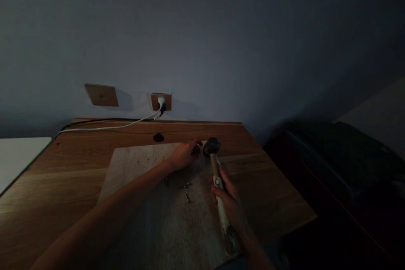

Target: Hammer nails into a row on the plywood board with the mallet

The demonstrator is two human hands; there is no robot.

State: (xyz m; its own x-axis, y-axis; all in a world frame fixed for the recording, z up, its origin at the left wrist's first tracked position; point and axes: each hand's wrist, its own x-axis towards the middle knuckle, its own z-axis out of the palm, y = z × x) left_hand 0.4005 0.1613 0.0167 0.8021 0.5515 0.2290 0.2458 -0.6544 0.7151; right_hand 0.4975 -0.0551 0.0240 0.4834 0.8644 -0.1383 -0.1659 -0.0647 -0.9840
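Observation:
My right hand [228, 196] is wrapped around the pale, worn handle of a hammer [212, 147], whose dark, rounded head points away from me. Just left of that head, my left hand [186, 155] is over the far edge of a pale wooden board [126, 181]. Its fingers are curled together, and whatever they pinch is too small and dark to make out. Several small metal fasteners [187, 197], screws or nails, lie loose on the board nearer to me. A row of small dark dots [147, 159] runs along the board's far left part.
The board lies on a wooden desk [265, 185] with a round cable hole [158, 137]. A white cable [126, 125] and a black one run along the back to a wall socket [167, 103]. A white surface [22, 156] adjoins at left; dark furniture [344, 156] stands right.

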